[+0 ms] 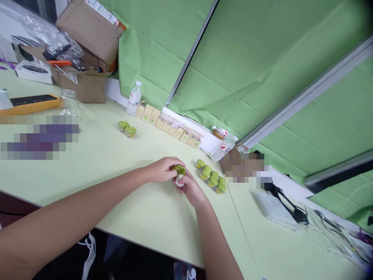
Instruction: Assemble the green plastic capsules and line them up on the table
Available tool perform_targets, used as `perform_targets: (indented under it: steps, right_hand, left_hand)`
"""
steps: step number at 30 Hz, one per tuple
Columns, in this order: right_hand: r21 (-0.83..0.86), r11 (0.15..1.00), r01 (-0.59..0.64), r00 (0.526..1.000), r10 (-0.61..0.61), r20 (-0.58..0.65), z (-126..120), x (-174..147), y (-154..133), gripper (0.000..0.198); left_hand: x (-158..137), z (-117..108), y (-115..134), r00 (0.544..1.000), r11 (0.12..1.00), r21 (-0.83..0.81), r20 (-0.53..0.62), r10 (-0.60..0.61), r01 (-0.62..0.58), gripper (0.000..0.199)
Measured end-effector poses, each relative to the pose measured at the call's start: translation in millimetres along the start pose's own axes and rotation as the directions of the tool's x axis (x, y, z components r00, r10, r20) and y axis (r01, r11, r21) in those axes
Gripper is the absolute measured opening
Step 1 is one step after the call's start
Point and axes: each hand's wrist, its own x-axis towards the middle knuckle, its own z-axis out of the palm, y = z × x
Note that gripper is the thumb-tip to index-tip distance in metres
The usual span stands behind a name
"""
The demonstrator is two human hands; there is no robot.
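Observation:
Above the table's middle, my two hands meet around a small green lid-like piece (180, 169) and a white rounded piece (179, 179). My left hand (165, 169) pinches the green piece from the left. My right hand (190, 188) is wrapped round the white piece, thumb across its front. Whether the two pieces are joined is hidden by my fingers. Just right of my right hand stand several small clear containers with green lids (213, 179). Two similar green-lidded containers (127, 128) stand farther left on the table.
Small tan cartons (167, 126) line the back edge beside a water bottle (134, 98). More bottles (225, 146) lie at the back right. A glass jar (69, 103) and an open cardboard box (90, 83) stand left. Cables and a clear bag (274, 204) lie right.

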Motion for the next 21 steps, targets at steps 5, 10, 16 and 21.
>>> perform_targets:
  steps: [5, 10, 16, 21]
  right_hand:
    - [0.018, 0.999, 0.027, 0.999, -0.028, 0.016, 0.2, 0.6, 0.9, 0.044]
    - [0.018, 0.999, 0.038, 0.998, -0.039, 0.048, 1.0, 0.6, 0.7, 0.050]
    - [-0.036, 0.997, 0.069, 0.997, -0.067, 0.048, -1.9, -0.3, 2.6, 0.048]
    - [-0.018, 0.995, 0.099, 0.994, -0.100, -0.036, -2.2, 2.2, 3.4, 0.031]
  left_hand:
    - [1.4, 4.1, -8.7, 0.995, 0.994, -0.069, -0.044, -0.092, 0.089, 0.038]
    - [1.8, 6.5, -9.6, 0.988, 0.996, 0.006, -0.124, -0.090, 0.091, 0.030]
    - [4.2, 3.9, -8.9, 0.979, 0.997, -0.030, -0.191, -0.072, 0.068, 0.028]
    - [4.8, 4.1, -7.9, 0.981, 0.986, -0.131, -0.151, -0.121, 0.101, 0.028]
